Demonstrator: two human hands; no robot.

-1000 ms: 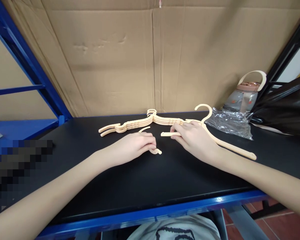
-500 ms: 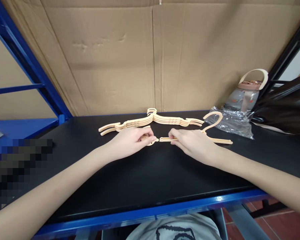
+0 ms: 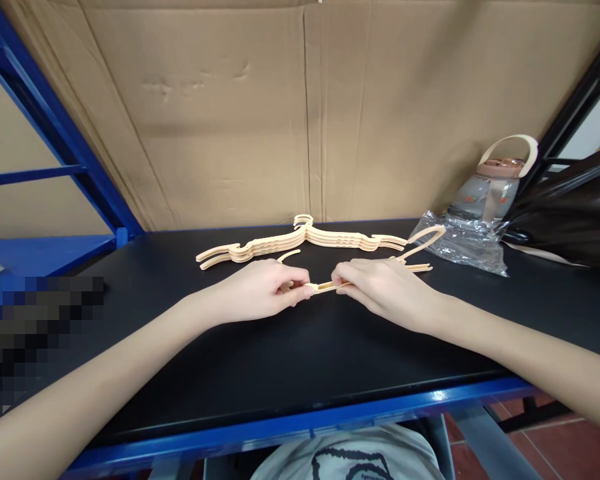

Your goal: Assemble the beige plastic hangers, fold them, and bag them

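Note:
My right hand (image 3: 375, 287) pinches the bar of a cream plastic hanger (image 3: 433, 235), whose hook sticks up beyond my knuckles. In my left hand (image 3: 265, 287) is another cream hanger piece (image 3: 291, 254); a thin curved part of it shows above my fingers and the rest is mostly covered. Between my fingertips the ends of the two pieces meet; whether they are locked together I cannot tell. Just behind my hands lies a neat stack of cream hangers (image 3: 280, 245), hooks toward the back.
A clear bottle (image 3: 490, 193) with a brown lid and cream handle stands at the back right by a crumpled plastic bag (image 3: 467, 243). Right of it lies a shiny black item (image 3: 575, 207). Cardboard (image 3: 220, 120) walls the back, and a blue post (image 3: 65, 127) rises at the left.
My hands have come closer together, and the gap between the two pieces has closed. The hanger in my right hand has shifted left and tilted.

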